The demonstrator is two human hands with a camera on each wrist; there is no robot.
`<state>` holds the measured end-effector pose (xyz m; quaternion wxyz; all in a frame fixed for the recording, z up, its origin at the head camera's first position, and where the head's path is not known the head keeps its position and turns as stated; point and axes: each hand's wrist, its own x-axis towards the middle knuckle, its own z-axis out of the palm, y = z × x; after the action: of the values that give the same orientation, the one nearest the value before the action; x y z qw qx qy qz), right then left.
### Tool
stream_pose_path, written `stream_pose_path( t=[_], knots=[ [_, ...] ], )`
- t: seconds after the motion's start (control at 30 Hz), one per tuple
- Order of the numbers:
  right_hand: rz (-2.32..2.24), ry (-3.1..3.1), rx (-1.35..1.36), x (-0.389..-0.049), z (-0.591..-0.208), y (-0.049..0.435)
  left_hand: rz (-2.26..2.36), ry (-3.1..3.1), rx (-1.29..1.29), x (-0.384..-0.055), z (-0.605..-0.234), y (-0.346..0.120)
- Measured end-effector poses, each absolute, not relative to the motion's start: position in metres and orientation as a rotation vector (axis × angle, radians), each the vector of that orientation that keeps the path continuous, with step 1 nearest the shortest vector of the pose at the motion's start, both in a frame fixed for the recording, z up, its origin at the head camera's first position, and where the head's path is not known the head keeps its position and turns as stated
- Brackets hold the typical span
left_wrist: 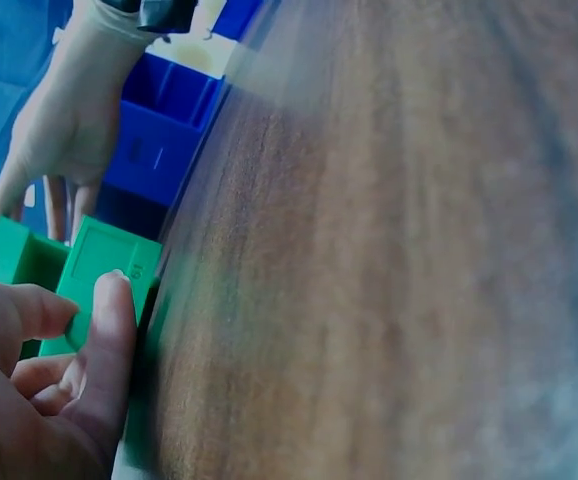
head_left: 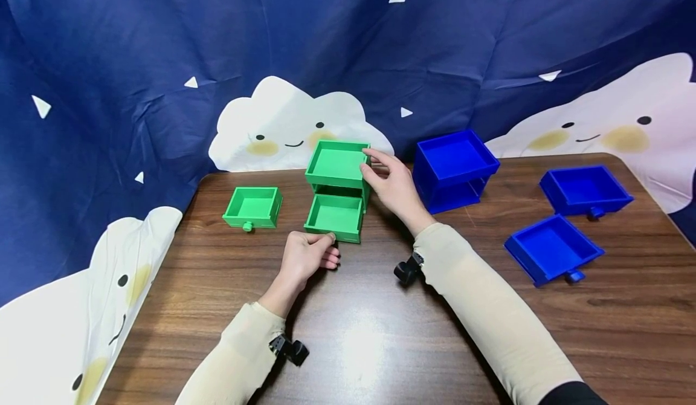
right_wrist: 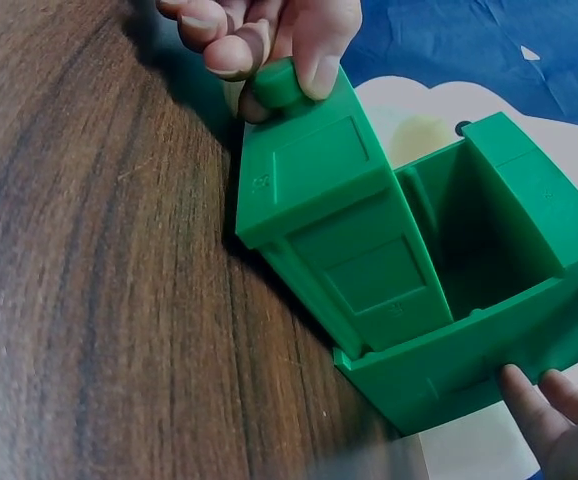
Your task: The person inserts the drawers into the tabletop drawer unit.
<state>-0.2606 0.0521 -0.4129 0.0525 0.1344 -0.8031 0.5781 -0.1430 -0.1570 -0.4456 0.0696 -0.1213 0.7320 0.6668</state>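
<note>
A small green cabinet [head_left: 339, 162] stands near the table's back edge, with a tray-like top. Its lower green drawer [head_left: 334, 214] sticks out of the front, and in the right wrist view the slot beside that drawer is vacant. My left hand [head_left: 309, 255] pinches the drawer's round knob [right_wrist: 277, 84] between thumb and fingers. Against the cabinet's right side, my right hand [head_left: 396, 188] rests with its fingers fairly straight. Two of its fingertips [right_wrist: 522, 388] touch the side wall in the right wrist view.
A loose green drawer [head_left: 252, 202] lies left of the cabinet. To the right stands a blue cabinet [head_left: 458, 166] with an open front. Two blue drawers [head_left: 586, 188] rest farther right on the wooden table [head_left: 228, 332]. A dark blue curtain [head_left: 326, 24] hangs behind.
</note>
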Motion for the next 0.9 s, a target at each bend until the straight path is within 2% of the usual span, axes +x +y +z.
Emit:
stream_pose_path(
  t=[0.9],
  knots=[
    [1.758, -2.447, 0.380, -0.257, -0.412, 0.050, 2.005, 2.195, -0.347, -0.163, -0.447, -0.154]
  ],
)
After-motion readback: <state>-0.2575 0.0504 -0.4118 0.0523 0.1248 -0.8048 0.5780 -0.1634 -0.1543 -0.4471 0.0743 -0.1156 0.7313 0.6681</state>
